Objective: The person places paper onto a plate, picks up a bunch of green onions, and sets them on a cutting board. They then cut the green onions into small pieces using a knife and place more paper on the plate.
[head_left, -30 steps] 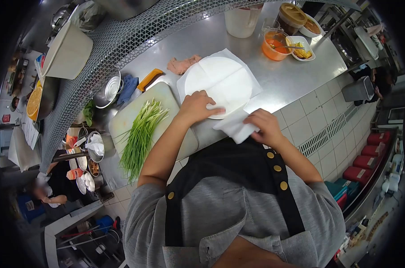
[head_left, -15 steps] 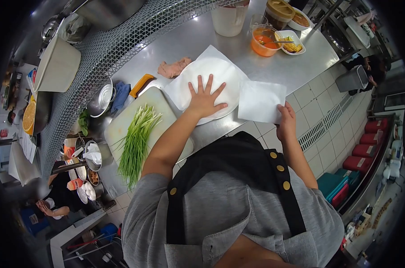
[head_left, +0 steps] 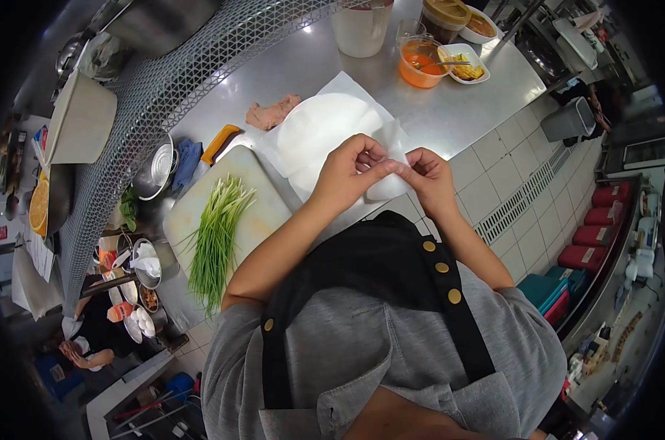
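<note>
Hands (head_left: 387,170) together, fingertips pinching thin white sheet (head_left: 388,189), both forearms angled inward

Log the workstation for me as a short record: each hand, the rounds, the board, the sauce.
Left hand: pinching a thin white sheet
Right hand: pinching the same sheet, close beside the left
White rounds: on square white paper, on the steel table
Cutting board: bears chives
Orange sauce: in a clear tub, utensil inside
</note>
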`<state>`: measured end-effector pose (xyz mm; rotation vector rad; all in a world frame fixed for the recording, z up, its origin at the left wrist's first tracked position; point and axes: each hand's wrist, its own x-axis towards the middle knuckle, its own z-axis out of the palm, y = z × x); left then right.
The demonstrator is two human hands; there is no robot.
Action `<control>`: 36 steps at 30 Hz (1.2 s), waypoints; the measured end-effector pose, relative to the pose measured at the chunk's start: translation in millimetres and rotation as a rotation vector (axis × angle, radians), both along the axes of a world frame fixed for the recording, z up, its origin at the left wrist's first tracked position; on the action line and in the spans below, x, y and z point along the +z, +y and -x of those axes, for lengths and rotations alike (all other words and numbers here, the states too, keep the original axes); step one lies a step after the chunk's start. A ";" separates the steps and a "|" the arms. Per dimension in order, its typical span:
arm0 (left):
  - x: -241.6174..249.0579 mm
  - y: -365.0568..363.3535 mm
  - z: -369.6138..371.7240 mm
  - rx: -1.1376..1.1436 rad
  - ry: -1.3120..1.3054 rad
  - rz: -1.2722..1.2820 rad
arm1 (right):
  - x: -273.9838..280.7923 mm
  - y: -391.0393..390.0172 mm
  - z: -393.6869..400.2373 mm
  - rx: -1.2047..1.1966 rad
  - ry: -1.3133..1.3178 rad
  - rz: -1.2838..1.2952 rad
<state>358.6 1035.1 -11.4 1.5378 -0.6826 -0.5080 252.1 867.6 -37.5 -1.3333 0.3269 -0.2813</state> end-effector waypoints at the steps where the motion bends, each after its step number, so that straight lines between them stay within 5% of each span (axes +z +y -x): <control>1: 1.0 0.5 0.7 0.007 -0.001 -0.001 | -2.1 2.8 -2.1 0.014 -0.039 0.140; 6: -2.0 5.8 -0.2 0.021 0.347 0.101 | 15.0 18.5 -4.9 0.083 0.037 0.166; 11: -3.7 12.3 2.5 0.038 0.326 0.061 | 24.4 23.8 -9.0 -0.002 -0.074 -0.123; 16: -5.4 16.8 5.6 0.061 0.251 -0.039 | 29.9 17.7 -8.1 0.044 0.025 -0.040; 18: -4.7 17.8 8.7 0.034 0.002 -0.015 | 25.2 18.1 -8.2 0.077 -0.015 0.041; 25: -22.1 31.8 12.9 0.219 0.297 0.182 | 18.0 14.4 -8.3 -0.007 -0.032 -0.318; 29: -38.5 55.0 18.8 0.220 0.042 0.025 | 25.2 11.0 -9.1 -0.163 -0.092 -0.422; 31: -24.8 54.6 25.9 0.466 -0.262 -0.096 | 24.4 4.8 -10.5 -0.147 -0.146 -0.374; 33: -13.3 61.5 4.6 0.415 -0.190 -0.067 | 28.2 -1.2 -13.2 -0.052 -0.195 0.043; 35: 21.4 57.6 -13.2 0.324 -0.634 -0.100 | 42.3 1.5 -16.9 0.042 -0.251 0.089; 36: 40.9 50.7 -14.4 0.330 -0.633 -0.100 | 49.5 3.1 -19.8 0.135 -0.310 0.139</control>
